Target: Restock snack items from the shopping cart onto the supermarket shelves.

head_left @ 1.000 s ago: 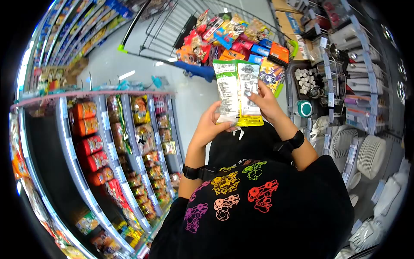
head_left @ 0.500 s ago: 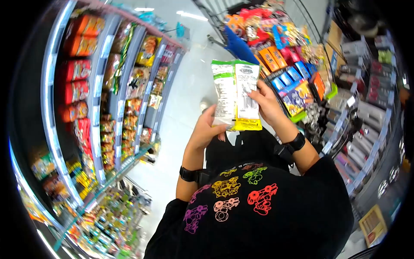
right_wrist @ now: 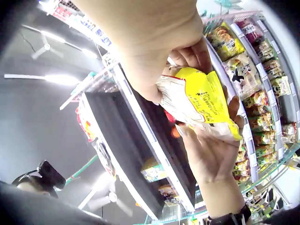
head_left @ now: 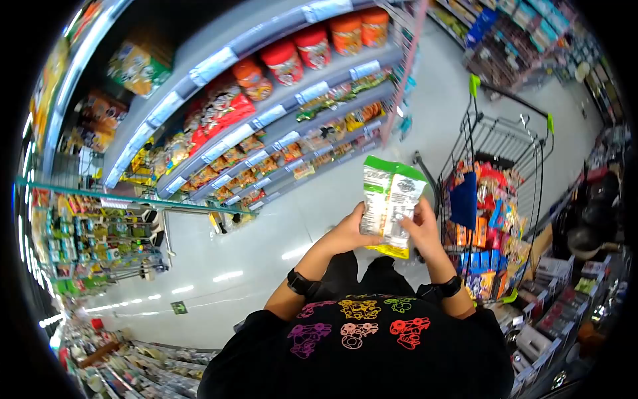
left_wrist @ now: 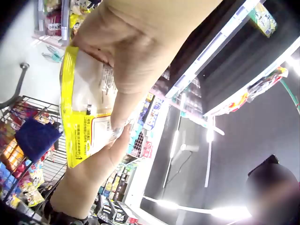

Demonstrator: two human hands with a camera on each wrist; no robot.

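Observation:
A snack bag, white with a green top band and a yellow bottom band, is held upright before the body, its printed back and barcode side facing the head camera. My left hand grips its lower left edge, thumb across the front. At the right edge my right hand pinches it, thumb on the printed face and the other fingers behind. The left wrist view shows the bag's yellow end beside the left hand. Both hands appear around the bag in the right wrist view.
A wire shopping cart filled with colourful packaged snacks stands to the right. Shelves with red-lidded jars and snack packets run along the left and front. Kitchenware hangs on a rack at the far right. Pale floor lies between.
The head view has swung leftward, so the cart now appears farther right and the snack shelves cross the upper left. Both hands keep holding the bag, which tilts slightly in view.

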